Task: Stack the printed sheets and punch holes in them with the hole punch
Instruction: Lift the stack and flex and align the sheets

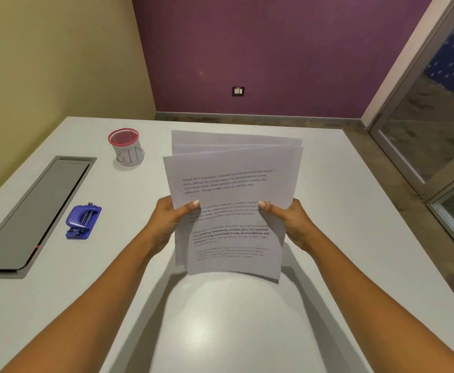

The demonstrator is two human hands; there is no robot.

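Several printed sheets [231, 189] are held together above the white table [328, 265], fanned unevenly so their top edges do not line up. My left hand [170, 218] grips their left edge with the thumb on the front page. My right hand [285, 219] grips the right edge the same way. The sheets are lifted and tilted toward me, casting a shadow on the table below. A blue hole punch [83, 221] lies on the table to the left, apart from both hands.
A red-rimmed mesh cup labelled BIN [127, 149] stands at the back left. A grey recessed cable flap [31, 211] runs along the table's left side. A glass door [436, 130] is to the right, a purple wall behind.
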